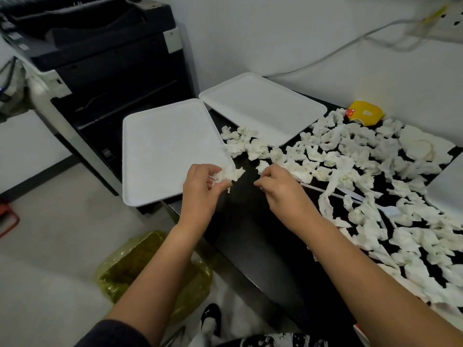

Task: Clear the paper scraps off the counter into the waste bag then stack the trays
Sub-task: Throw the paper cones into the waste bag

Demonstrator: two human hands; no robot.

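Over the black counter (250, 221), the left hand (200, 189) pinches a crumpled paper scrap (229, 174) beside the near white tray (162, 151); the right hand (280, 189) curls its fingers onto another scrap (263, 167) at the edge of the scattered pile (375, 171); a second tray (260, 108) lies behind; the yellow-green waste bag (140, 266) sits on the floor below.

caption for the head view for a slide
Left hand grips a paper scrap; right hand reaches into scraps beside two white trays.

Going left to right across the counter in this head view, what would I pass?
Near white tray → left hand holding a paper scrap → right hand → plastic fork → yellow wrapper, farther back.
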